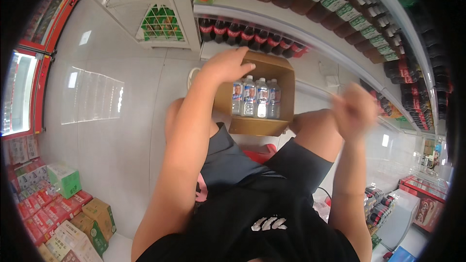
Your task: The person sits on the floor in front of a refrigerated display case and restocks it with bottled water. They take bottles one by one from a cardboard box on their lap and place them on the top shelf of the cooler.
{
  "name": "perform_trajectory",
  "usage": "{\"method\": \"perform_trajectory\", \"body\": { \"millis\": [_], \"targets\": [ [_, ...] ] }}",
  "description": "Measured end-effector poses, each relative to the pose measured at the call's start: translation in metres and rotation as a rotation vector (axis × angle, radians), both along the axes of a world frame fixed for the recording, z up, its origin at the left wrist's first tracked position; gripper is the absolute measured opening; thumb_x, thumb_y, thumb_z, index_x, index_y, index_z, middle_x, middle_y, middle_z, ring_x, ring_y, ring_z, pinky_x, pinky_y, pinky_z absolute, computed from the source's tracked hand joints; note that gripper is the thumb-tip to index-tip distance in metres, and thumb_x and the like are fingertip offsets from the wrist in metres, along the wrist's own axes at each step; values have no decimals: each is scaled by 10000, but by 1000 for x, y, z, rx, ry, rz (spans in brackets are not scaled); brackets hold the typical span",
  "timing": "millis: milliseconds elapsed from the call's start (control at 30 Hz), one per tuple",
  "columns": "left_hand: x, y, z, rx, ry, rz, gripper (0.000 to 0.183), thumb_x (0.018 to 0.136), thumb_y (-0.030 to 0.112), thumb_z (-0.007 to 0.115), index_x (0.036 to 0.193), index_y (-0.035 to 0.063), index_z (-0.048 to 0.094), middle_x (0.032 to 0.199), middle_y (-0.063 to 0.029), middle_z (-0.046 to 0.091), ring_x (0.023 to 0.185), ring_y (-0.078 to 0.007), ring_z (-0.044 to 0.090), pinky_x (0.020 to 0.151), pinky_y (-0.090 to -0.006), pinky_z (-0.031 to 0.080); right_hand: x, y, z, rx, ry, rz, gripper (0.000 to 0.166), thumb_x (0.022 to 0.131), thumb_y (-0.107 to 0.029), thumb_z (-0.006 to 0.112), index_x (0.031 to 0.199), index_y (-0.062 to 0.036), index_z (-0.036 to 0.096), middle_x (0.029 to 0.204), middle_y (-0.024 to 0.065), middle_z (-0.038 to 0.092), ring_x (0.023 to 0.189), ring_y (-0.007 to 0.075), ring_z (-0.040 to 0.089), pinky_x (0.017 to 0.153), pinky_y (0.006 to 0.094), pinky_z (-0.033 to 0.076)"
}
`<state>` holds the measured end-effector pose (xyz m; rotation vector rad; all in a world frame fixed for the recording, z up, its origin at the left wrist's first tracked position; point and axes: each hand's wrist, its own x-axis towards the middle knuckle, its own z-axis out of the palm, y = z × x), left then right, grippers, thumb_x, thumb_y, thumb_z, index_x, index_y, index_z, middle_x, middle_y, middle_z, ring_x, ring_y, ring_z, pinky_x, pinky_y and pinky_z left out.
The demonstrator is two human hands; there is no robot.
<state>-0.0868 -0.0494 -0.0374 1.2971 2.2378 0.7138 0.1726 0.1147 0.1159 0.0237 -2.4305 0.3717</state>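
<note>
An open cardboard box (262, 125) stands on the floor between my knees. Inside it, several clear plastic bottles (261, 96) with blue labels and white caps stand in a row along one side. My left hand (231, 64) rests on the box's upper left edge, fingers spread, with no bottle in its grasp. Out to the right, over my knee and near the lower shelf, my right hand (355, 111) is blurred; whether it holds anything cannot be told. Behind the box, a row of cola bottles (247, 36) lines the bottom shelf.
A shelf edge (298, 25) curves above the box, with dark tea bottles (320, 3) on the shelf over it. A white wire rack (164, 25) stands at the upper left. Stacked drink cartons (47, 211) are at the lower left, red-framed coolers (43, 80) at the far left.
</note>
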Motion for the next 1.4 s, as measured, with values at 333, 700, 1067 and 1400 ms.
{"method": "perform_trajectory", "body": {
  "millis": [333, 700, 1067, 1400],
  "targets": [
    [-2, -5, 36, -103, -50, 46, 673, 953, 408, 592, 1474, 19, 419, 1410, -227, 540, 1286, -385, 530, 1057, -438, 443, -92, 17, -279, -258, -1078, 18, 260, 900, -120, 583, 1154, -71, 596, 1012, 272, 676, 911, 449, 669, 795, 550, 533],
    [14, -2, 39, -137, -64, 9, 574, 931, 385, 606, 1364, 23, 497, 1217, -182, 643, 1118, -367, 627, 908, -484, 508, -182, 33, -466, -261, -1158, -12, 419, 850, -215, 617, 1244, -71, 625, 1308, 230, 564, 1095, 422, 608, 959, 508, 483],
    [23, 1, 22, -58, 20, 30, 555, 851, 302, 722, 1297, 33, 531, 1231, -150, 613, 1062, -323, 652, 901, -451, 514, -203, 37, -494, -208, -1223, -70, 442, 843, -291, 639, 1235, -86, 630, 1291, 193, 590, 1083, 418, 603, 963, 514, 464],
    [9, 4, 29, -172, -93, -33, 631, 893, 376, 648, 1399, 33, 491, 1302, -183, 612, 1173, -355, 613, 959, -463, 504, -147, 2, -324, -486, -920, 7, 469, 837, -360, 660, 1226, -100, 635, 1276, 159, 613, 1073, 415, 599, 967, 518, 447]
  ]
}}
